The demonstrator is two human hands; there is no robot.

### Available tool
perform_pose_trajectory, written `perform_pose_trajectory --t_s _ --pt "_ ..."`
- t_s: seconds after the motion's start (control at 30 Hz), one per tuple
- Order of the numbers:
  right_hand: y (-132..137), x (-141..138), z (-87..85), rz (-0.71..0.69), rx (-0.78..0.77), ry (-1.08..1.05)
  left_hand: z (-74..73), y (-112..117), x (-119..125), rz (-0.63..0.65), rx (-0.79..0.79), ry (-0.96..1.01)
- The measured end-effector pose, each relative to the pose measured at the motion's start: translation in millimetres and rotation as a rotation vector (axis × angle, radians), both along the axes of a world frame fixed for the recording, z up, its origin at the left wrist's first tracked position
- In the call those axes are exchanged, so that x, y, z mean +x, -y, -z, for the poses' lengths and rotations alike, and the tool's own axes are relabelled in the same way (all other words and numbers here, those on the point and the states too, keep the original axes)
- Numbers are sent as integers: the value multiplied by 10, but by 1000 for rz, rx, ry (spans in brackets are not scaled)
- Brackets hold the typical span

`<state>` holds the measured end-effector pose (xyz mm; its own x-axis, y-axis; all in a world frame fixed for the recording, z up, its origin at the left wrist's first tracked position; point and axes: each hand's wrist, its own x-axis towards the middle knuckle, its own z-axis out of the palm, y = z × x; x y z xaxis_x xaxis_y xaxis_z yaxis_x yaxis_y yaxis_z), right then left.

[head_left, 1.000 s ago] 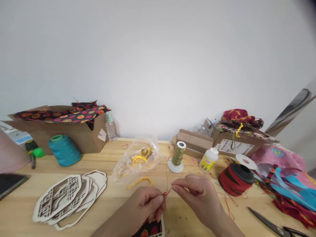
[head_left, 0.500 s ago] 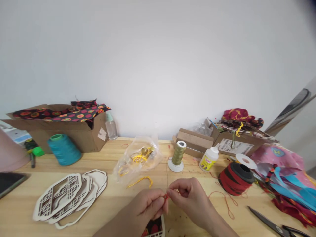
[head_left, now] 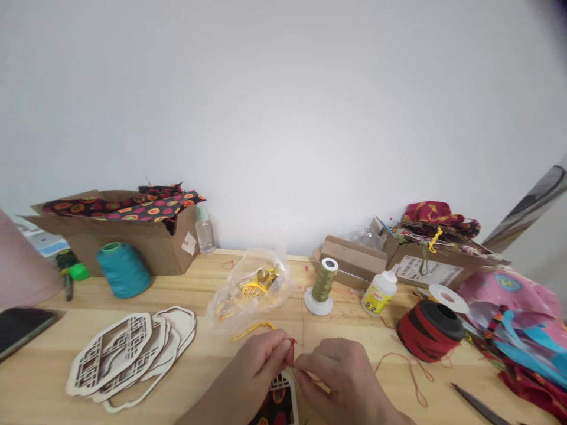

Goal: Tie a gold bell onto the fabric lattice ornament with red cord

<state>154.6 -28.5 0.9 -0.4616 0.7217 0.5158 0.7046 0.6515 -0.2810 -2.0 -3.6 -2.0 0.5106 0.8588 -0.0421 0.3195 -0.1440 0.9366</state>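
My left hand is closed, pinching a small piece of red cord between thumb and forefinger. Close beside it on the right, my right hand is closed too, its fingertips pinching what looks like the thin lower end of that cord. Below my hands, partly hidden by them, is a white lattice-cut frame with dark patterned fabric in it. A strand of yellow cord lies just beyond my left hand.
Stacked white cut-out frames lie left. Behind are a teal thread cone, a plastic bag, a gold thread spool and a glue bottle. At right sit a red cord spool, scissors and fabric.
My right hand has moved down and turned so its back shows more. The red cord now stands up above my left thumb. The whole view has shifted slightly.
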Motion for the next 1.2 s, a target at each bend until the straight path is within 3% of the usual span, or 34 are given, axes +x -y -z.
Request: perform_pose_trajectory --t_s 0.1,0.27,0.43,0.53,0.6,0.67,0.9,1.1,1.2 --pt "7 11 -18 -78 121 145 17 14 11 14 147 -157" --pt "0 84 -67 -101 73 99 62 70 9 124 233 -213" --pt "-51 125 -27 77 -314 -253 15 93 8 236 273 -206" --pt "-77 81 25 125 -573 -486 -31 79 2 198 277 -213" --pt "-68 46 40 87 -631 -530 -41 71 -13 139 285 -186" --pt "-41 26 38 68 -540 -447 -36 67 -31 75 293 -154" --pt "12 39 71 22 114 13 0 48 -18 -28 312 -96" --pt "-9 -19 110 3 283 111 -41 46 33 -117 125 37" --pt "-9 -13 99 -33 275 8 -60 33 38 -122 7 84"
